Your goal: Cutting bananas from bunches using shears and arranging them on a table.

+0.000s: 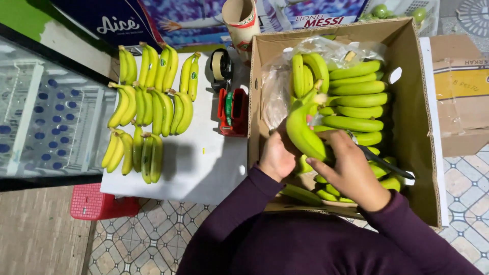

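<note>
Box (417,127): cardboard, standing open on the floor beside the table, lined with clear plastic (277,86) that is lying peeled back toward the left wall, apparently so the fruit underneath is reachable; green bananas (356,97) are lying stacked in curved rows inside, nesting close as packed. Bunch (304,130): green, being held up just above the box's left half, stem end pointing upward; the left hand (276,158) is gripping it from below and behind, fingers hidden by the fruit, seemingly steadying it; the right hand (351,173) is closing over the lower part of the bunch, fingers curled on the fruit. Knife (384,164): a dark, thin blade or handle is sticking out from under the right hand toward the box's right wall; whether the hand is clasping it I cannot tell, though it is lying where a cutting tool would be kept ready. Table (204,168): white top, just left of the box; small clusters (147,109) of yellower bananas are lying on it in three loose rows, spread apart, as if sorted for display. Tape dispenser (232,109): red, sitting at the table's edge beside the box. Red crate (99,203): showing under the table.
</note>
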